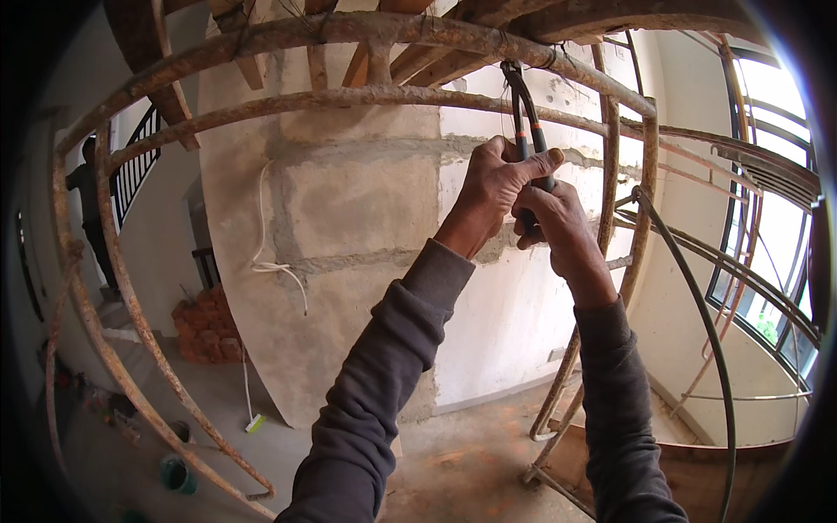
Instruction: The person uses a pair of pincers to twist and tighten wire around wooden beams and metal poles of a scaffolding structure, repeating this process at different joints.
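Observation:
Both my arms reach up in dark sleeves to a pair of wire nippers [518,98] with dark handles and orange bands. My left hand [499,181] is closed on one handle, its thumb pointing across toward the other. Lower and to the right, my right hand [558,218] has its fingers curled around the handle ends. The nippers' head points up at thin tie wire [504,87] just below the rusty upper scaffold pipe [418,30]. Whether the jaws grip the wire is too small to tell.
Timber beams [479,17] lie over the scaffold frame. Behind stands a patchy plastered wall [357,192] with a dangling white cable [260,261]. Scaffold legs [113,218] flank both sides. Below left are stacked bricks [207,327], a green bucket [178,475] and a broom [254,424]; a person [90,205] stands beyond.

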